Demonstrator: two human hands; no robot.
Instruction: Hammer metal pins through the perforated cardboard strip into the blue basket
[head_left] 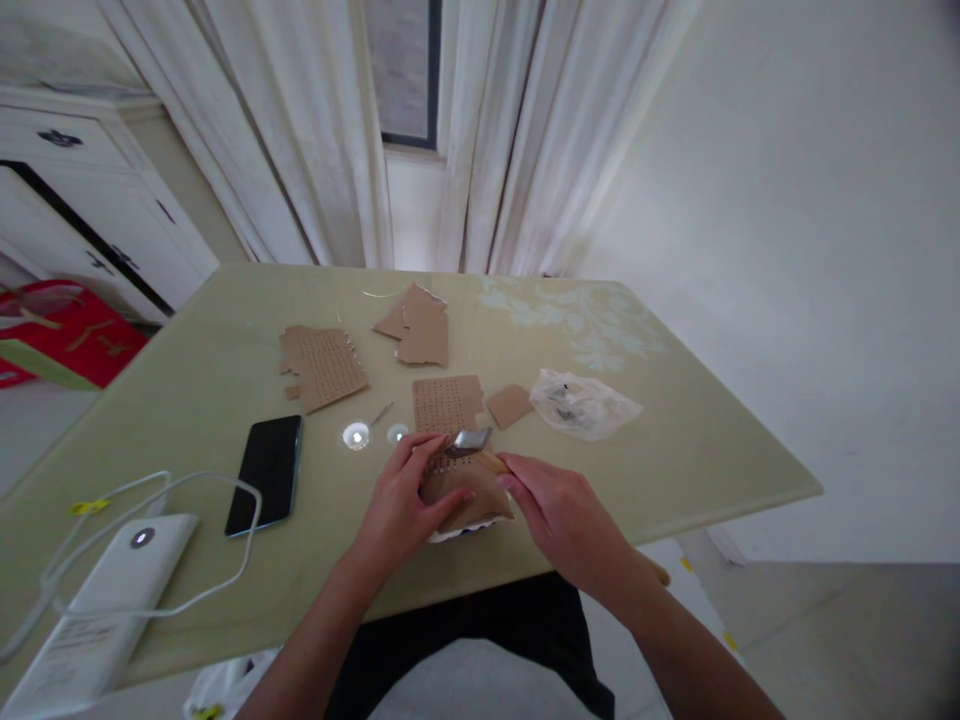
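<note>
My left hand (409, 500) lies on a brown cardboard piece (469, 495) at the near edge of the green table (675, 460), fingers curled over its top. My right hand (559, 510) grips a tool with a wooden handle and a metal head (469, 441), the head resting on the cardboard's punched upper part. A white layer shows under the cardboard's near edge. Just behind it lies another perforated cardboard sheet (445, 403).
More cardboard pieces (324, 366) (420, 326) (509, 405) lie farther back. A clear plastic bag (581, 404) is at the right. A black phone (266, 472), a white power bank (97, 610) with a cable and a small needle (381, 413) lie at the left.
</note>
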